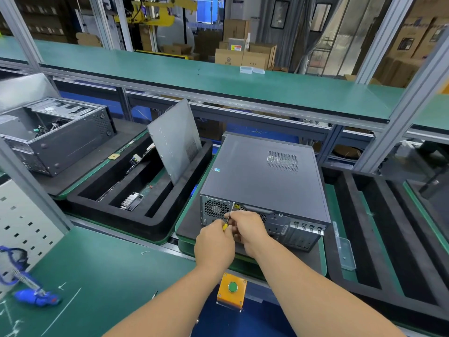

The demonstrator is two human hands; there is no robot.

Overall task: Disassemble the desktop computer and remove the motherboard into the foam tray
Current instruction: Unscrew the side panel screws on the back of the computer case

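Observation:
A dark grey desktop computer lies on its side on a black pad, its rear panel facing me and its side cover on. My left hand grips the yellow handle of a screwdriver, whose metal shaft runs up to the top edge of the rear panel beside the fan grille. My right hand pinches the shaft just above the handle. To the left is a black foam tray with a circuit board lying in one slot and a removed side panel leaning in it.
Another opened computer case stands at far left. A second black foam tray lies at right with a clear plastic piece on its edge. An orange box with a green button sits at the bench front. A blue tool lies on the green mat.

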